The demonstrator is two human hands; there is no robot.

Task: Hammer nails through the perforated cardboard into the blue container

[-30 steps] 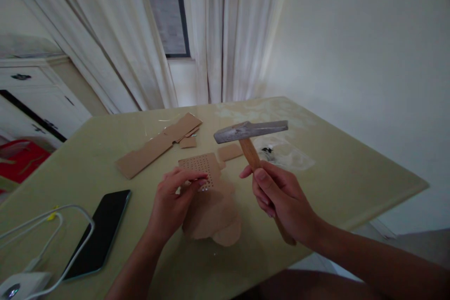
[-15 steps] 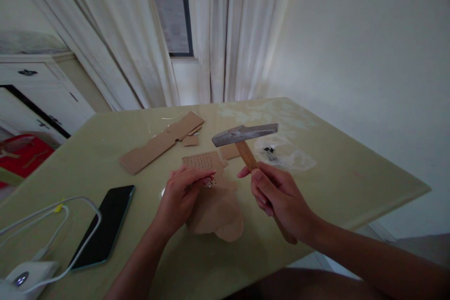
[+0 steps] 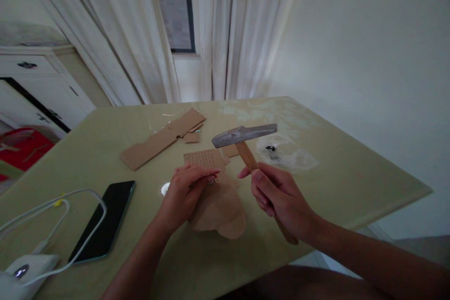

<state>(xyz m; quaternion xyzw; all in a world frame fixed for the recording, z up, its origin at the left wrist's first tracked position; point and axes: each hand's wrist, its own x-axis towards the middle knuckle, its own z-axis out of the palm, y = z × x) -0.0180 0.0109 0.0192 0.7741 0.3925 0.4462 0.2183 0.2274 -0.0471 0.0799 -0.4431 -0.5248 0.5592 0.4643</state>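
Observation:
My right hand (image 3: 277,197) grips the wooden handle of a hammer (image 3: 246,138); its grey metal head hangs above the table, just right of a cardboard piece with a grid of small holes (image 3: 204,159). My left hand (image 3: 184,192) rests on that perforated cardboard, fingertips pinched at its near edge on something too small to make out. A larger torn cardboard sheet (image 3: 220,213) lies under and in front of both hands.
A long cardboard strip (image 3: 161,138) lies further back. A black phone (image 3: 105,220) and white cables (image 3: 52,215) are at the left, with a white device (image 3: 21,274) at the corner. Crumpled clear plastic (image 3: 288,154) sits right of the hammer. A small white disc (image 3: 165,188) lies by my left hand.
The hammer head has come down a little and nearer the perforated cardboard. My left hand stays pinched at the cardboard's edge. The view has shifted slightly.

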